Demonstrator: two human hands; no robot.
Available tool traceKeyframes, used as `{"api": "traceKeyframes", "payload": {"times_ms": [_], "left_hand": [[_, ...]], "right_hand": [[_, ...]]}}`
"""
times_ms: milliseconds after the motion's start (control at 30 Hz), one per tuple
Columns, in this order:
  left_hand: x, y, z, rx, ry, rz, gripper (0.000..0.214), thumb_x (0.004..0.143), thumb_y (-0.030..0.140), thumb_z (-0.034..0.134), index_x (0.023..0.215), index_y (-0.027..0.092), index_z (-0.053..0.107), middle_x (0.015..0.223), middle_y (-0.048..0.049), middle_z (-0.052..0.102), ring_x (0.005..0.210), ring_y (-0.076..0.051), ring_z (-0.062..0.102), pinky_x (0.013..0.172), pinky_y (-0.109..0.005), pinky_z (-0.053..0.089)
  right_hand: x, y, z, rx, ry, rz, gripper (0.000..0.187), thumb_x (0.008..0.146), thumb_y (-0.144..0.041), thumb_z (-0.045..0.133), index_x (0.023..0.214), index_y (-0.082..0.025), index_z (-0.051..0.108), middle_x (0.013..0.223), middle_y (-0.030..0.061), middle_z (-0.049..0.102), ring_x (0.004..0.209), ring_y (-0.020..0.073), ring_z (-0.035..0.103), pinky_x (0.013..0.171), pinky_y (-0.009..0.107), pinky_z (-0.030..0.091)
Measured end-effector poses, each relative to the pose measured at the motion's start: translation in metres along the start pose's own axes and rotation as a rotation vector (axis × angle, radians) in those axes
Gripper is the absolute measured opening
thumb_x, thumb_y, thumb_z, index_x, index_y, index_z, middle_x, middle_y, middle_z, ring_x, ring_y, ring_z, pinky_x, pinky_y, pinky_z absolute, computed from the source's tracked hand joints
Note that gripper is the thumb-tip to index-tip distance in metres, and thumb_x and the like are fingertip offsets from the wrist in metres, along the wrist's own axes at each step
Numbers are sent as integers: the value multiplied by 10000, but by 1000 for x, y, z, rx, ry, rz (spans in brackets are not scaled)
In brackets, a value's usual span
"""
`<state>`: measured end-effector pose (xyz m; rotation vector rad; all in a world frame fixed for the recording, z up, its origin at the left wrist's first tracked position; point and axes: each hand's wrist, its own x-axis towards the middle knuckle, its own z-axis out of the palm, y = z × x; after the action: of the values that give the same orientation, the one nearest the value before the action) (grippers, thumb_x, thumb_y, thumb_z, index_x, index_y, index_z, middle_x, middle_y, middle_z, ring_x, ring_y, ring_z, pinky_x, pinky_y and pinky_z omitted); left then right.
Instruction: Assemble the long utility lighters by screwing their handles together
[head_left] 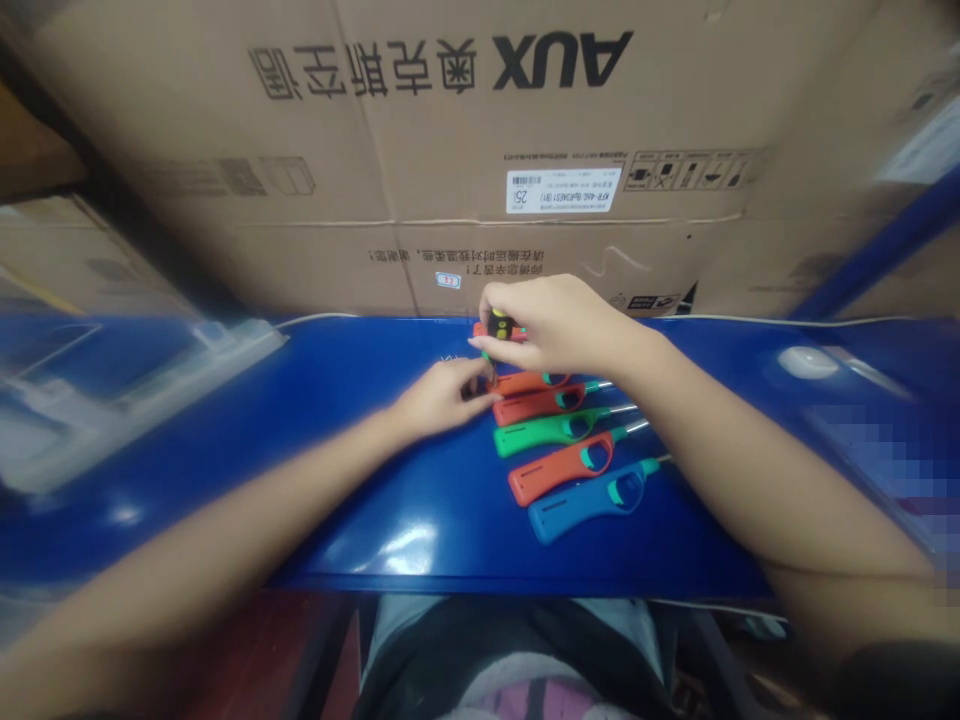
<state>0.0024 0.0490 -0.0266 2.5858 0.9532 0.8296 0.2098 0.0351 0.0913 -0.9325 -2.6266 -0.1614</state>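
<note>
My right hand (559,320) is closed around the black-and-yellow handle of a small screwdriver (501,325). The screwdriver stands upright, and its tip is down by the butt end of an orange lighter (529,383). At that same butt end, the bent fingers and thumb of my left hand (448,395) close on the orange lighter. Several long-nozzle lighters lie in a row toward me: a red one (538,404), a green one (551,430), another orange one (561,468) and a blue one (589,502). Behind the screwdriver, a further red lighter (519,333) is mostly covered by my right hand.
A large cardboard box (420,180) rises along the back edge of the blue table (420,480). Clear plastic packaging (150,400) lies to the left. A white round object (808,362) sits at the right, and a thin cable (750,322) runs along the back.
</note>
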Motion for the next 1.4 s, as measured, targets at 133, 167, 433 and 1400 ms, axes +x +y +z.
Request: {"api": "traceKeyframes", "payload": {"times_ms": [133,167,433,1400], "left_hand": [[-1,0,0,31,10,36,184,934,359,636,892,182,611,723,11,613,631,-136,552,626,-250,418],[-1,-1,0,35,11,39,182,935,359,635,895,184,609,725,11,612,635,-138,554,631,-252,420],[0,-1,0,21,3,37,184,934,358,637,889,185,594,723,12,606,623,-138,548,614,-252,408],[2,2,-3,-20,-35,-7,178,923,349,650,894,176,618,741,4,644,634,-138,577,621,-250,417]], "right_hand": [[0,-1,-2,33,14,5,260,927,-297,569,1144,-157,599,1079,96,730,836,208,638,662,299,366],[0,-1,-1,27,8,10,246,934,-316,562,1117,-159,610,1045,92,734,827,211,636,660,300,364],[-1,-2,0,15,6,-22,318,920,-320,556,1196,-161,567,1058,96,730,788,209,636,632,297,354],[-1,3,6,7,76,-63,402,869,-272,559,1254,-158,559,1202,117,706,828,209,645,653,297,371]]}}
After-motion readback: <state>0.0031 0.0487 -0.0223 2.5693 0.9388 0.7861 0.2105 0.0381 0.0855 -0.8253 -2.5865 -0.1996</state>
